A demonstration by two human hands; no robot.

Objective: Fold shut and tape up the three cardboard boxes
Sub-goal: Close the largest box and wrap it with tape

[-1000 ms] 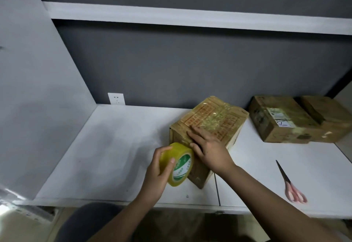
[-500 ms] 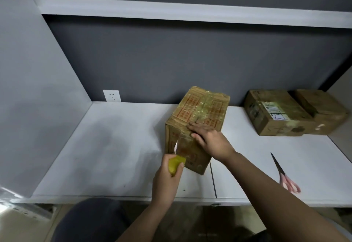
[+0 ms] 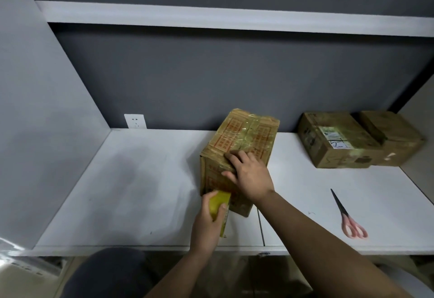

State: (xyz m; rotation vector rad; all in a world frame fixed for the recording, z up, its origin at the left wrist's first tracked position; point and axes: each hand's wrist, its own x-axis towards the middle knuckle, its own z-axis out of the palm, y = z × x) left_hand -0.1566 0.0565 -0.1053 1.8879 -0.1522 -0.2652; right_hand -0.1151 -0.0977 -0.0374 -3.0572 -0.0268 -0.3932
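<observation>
Now pressing flat on the near top edge of the taped box (image 3: 246, 138) with right hand (image 3: 251, 175), left hand (image 3: 207, 225) gripping yellow tape roll (image 3: 219, 203) at its front face

- I face a white surface (image 3: 145, 180) set against a dark grey back wall (image 3: 211, 81).
- A white shelf (image 3: 234, 19) spans above.
- A white socket (image 3: 135, 121) sits at the wall's base.
- A grey side panel (image 3: 35, 110) stands left.

Two bare forearms, no sleeves visible, possibly dark trousers at knee (image 3: 110, 272)
</observation>
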